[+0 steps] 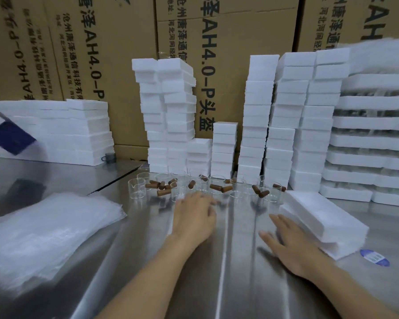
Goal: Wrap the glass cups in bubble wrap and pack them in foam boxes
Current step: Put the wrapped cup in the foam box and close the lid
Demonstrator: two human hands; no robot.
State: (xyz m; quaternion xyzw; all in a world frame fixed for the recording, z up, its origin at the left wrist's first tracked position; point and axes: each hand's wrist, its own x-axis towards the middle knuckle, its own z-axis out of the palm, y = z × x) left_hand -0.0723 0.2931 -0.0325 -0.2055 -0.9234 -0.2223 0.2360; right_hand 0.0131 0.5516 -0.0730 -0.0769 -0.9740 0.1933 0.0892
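Observation:
Several clear glass cups [137, 188] stand in a loose row on the steel table [228, 272], mixed with brown wooden handles [215, 187] lying on their sides. A stack of bubble wrap sheets [42, 231] lies at the left. Two white foam boxes [320, 217] sit stacked at the right. My left hand [192, 215] hovers just before the cups, fingers relaxed, holding nothing. My right hand [290, 245] is spread flat, palm down, beside the foam boxes, its fingertips near their left edge.
Tall stacks of white foam boxes [168, 113] line the back of the table, with flat foam trays [373, 143] at the right and foam slabs [78, 132] at the left. Cardboard cartons [101, 54] stand behind. A blue-white sticker [374, 257] lies at the right.

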